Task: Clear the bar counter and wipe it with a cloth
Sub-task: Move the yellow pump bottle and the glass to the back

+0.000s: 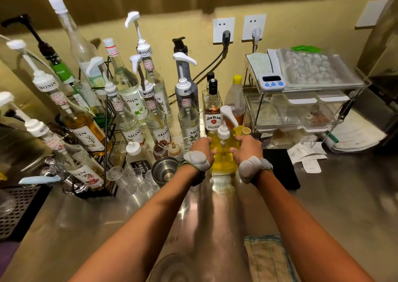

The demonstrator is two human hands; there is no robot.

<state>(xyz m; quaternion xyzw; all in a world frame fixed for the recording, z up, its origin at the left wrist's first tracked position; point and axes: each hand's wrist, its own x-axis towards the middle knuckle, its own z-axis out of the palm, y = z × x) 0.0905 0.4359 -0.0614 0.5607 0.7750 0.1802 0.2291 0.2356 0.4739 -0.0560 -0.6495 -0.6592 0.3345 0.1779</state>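
Nearest the camera, a folded cloth (266,258) lies on the steel table (107,228), just beside the right forearm and not yet in use. Both arms reach forward over the bare middle of the table.

At the end of the reach, the left hand (201,148) and the right hand (245,147) are clamped on opposite sides of a yellow pump bottle (224,150), fingers wrapped round its body. The bottle stands upright; I cannot tell whether its base touches the table or is just lifted. Just left of it sit nested steel cups (165,170) and small clear plastic cups (137,177); to the right lies a black pad (282,167) with paper receipts (308,156) beyond it.

Further back, a bourbon bottle (212,114) stands behind the pump bottle, a crowd of syrup bottles (133,105) fills the left side, and a clear tiered rack (301,101) holds a timer (271,83) against the wall.

The clearing step looks to be in hand, with wiping still to come. The next move likely calls for keeping the heavy bottle level and setting it back among the others without knocking the cups or the bourbon bottle.
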